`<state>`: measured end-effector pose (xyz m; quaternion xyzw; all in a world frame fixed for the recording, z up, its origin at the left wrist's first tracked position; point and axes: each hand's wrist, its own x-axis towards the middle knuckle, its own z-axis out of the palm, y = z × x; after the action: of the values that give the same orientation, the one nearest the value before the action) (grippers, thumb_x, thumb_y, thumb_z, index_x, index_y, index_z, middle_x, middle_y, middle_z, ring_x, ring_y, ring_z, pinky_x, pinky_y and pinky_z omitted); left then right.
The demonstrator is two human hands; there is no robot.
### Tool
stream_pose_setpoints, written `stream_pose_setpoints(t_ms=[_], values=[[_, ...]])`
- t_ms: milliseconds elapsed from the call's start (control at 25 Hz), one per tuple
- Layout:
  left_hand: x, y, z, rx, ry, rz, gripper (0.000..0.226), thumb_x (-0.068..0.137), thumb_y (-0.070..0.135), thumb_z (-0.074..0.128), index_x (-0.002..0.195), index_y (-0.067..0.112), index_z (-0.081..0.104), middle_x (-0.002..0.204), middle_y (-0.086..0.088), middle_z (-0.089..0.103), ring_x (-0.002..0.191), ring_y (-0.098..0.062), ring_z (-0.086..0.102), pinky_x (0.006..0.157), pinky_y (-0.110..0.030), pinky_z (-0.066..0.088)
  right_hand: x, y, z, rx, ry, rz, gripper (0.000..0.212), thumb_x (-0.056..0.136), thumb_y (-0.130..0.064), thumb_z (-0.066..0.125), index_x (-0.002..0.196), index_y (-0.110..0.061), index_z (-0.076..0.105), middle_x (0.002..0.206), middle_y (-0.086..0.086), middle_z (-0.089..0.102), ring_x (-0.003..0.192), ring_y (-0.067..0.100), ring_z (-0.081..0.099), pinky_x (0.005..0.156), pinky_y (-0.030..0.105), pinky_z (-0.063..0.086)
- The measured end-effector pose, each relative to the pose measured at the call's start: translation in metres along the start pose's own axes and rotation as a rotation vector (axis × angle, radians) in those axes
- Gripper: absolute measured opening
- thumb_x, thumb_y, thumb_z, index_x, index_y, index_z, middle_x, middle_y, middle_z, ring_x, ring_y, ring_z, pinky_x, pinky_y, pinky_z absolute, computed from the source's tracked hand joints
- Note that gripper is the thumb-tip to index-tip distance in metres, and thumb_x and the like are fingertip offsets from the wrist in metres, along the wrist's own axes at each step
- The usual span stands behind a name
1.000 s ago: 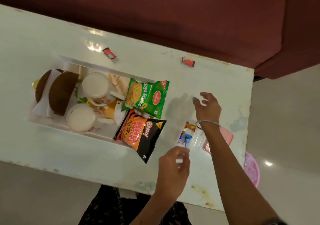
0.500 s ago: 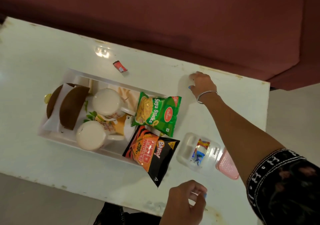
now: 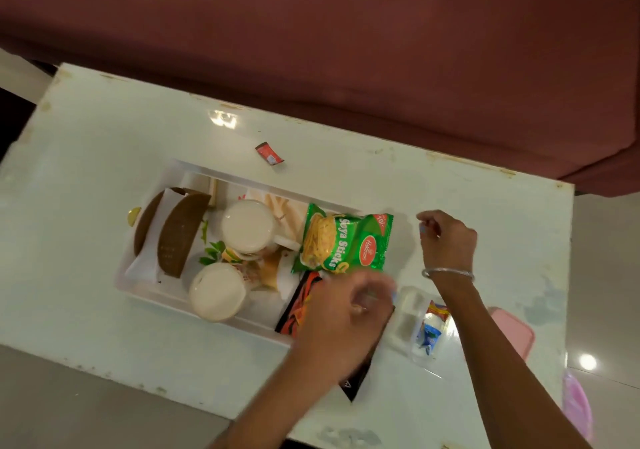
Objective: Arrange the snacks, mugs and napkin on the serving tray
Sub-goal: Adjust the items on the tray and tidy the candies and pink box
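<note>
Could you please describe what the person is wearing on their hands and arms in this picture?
The right hand has a thin silver bangle at the wrist and pale blue nail polish. The left hand is motion-blurred, with no jewellery discernible. Both forearms are bare; no sleeves are visible here.

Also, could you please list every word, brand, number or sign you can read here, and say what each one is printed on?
"Soya Sticks": on the green snack packet.
"Haldiram's": red oval on the same packet, small, read with some doubt.
"10/-": red corner of that packet.
Black and orange snack packet: mostly under the left hand, unreadable.
Red wrapper and the sachets in the clear container: print too small.
</note>
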<state>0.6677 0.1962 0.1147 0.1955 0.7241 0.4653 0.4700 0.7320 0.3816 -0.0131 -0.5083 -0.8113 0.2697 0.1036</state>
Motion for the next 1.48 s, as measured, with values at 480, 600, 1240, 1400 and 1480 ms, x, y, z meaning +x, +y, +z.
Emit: stream_pose_setpoints(t_ms=[480,600,1240,1400,1480], values=[[0.229,-0.030,-0.147,1.149,0.249,-0.063,0.050,0.080,0.005,0.064,0.128,0.008,0.049,0.128,-0.016,0.052,0.119,-0.029,0.048,0.100,-0.035,0.042,-0.036,-0.017,0.001,0.186,0.188,0.129,0.025,0.084,0.009,0.055,0.099,-0.001,0.072,0.083,0.021,0.073,0.077,0.035,0.069,0.066,-0.013,0.026],[0.238,-0.042,-0.151,1.293,0.187,-0.027,0.039,0.080,0.004,0.064,0.117,0.003,0.055,0.117,-0.019,0.057,0.108,-0.032,0.055,0.093,-0.037,0.047,-0.039,-0.015,-0.002,0.193,0.201,0.126,0.022,0.083,0.008,0.058,0.097,-0.002,0.072,0.081,0.019,0.073,0.076,0.031,0.069,0.067,-0.013,0.025],[0.094,0.025,-0.035,0.205,0.245,0.204,0.012,0.067,0.015,0.079,0.069,0.020,0.068,0.068,0.000,0.074,0.060,-0.012,0.071,0.059,-0.028,0.059,-0.067,0.012,-0.050,0.586,0.163,0.467,0.017,0.084,-0.007,0.064,0.099,-0.015,0.060,0.082,0.001,0.068,0.060,-0.005,0.065,0.068,0.013,0.051],[0.017,0.002,0.056,0.009,-0.007,0.032,0.012,0.076,0.009,0.072,0.071,0.020,0.073,0.066,0.004,0.073,0.062,-0.010,0.070,0.058,-0.030,0.059,-0.097,0.031,-0.073,0.390,0.116,0.523,0.010,0.074,-0.006,0.070,0.080,-0.012,0.066,0.068,-0.006,0.063,0.059,0.000,0.062,0.050,-0.006,0.035],[0.003,-0.019,0.088,0.158,-0.010,-0.032,0.010,0.082,0.009,0.064,0.079,0.013,0.073,0.073,-0.004,0.074,0.068,-0.015,0.070,0.066,-0.037,0.059,-0.111,0.039,-0.080,0.286,0.091,0.502,0.009,0.072,-0.006,0.071,0.067,-0.013,0.066,0.064,-0.002,0.063,0.060,0.002,0.058,0.053,-0.006,0.034]])
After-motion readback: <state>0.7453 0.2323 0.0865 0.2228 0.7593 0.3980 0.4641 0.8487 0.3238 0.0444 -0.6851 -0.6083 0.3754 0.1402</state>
